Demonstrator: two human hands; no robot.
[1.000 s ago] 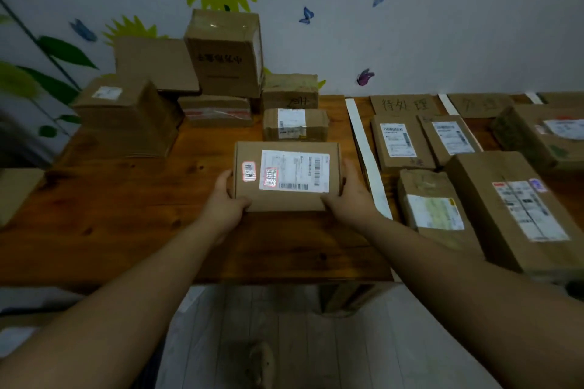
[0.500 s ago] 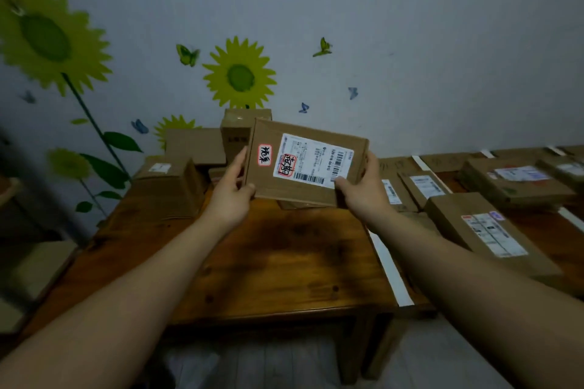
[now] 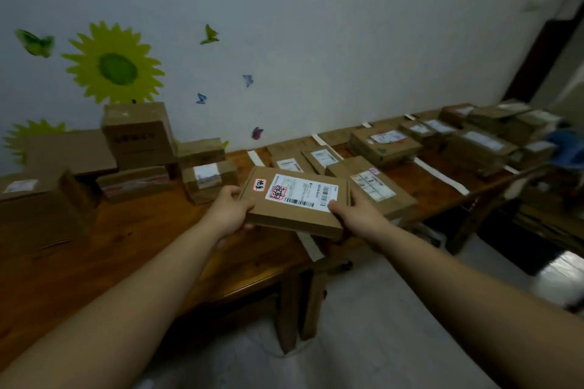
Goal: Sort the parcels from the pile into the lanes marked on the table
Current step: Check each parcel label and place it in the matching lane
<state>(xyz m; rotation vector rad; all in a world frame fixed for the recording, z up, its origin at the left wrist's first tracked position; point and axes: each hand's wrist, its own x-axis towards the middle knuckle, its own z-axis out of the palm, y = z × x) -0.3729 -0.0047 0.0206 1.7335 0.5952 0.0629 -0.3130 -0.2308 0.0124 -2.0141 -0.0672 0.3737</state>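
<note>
Sunflower sticker [image 3: 115,65] and butterflies dotted the pale wall [image 3: 316,41] behind the wooden bench [image 3: 142,230]. And we had a flat brown parcel [image 3: 294,218] up over the bench's front edge, white label [image 3: 303,191] facing up! Our left hand [image 3: 229,211] gripped its left edge, thumb on top. Our right hand [image 3: 357,215] clasped the near right corner, thumb on the label. Back left against the wall sat the pile [image 3: 139,133] of boxes. Off to the right, white tape strips [image 3: 442,177] marked lanes, with sorted parcels [image 3: 384,142] lying between them.
</note>
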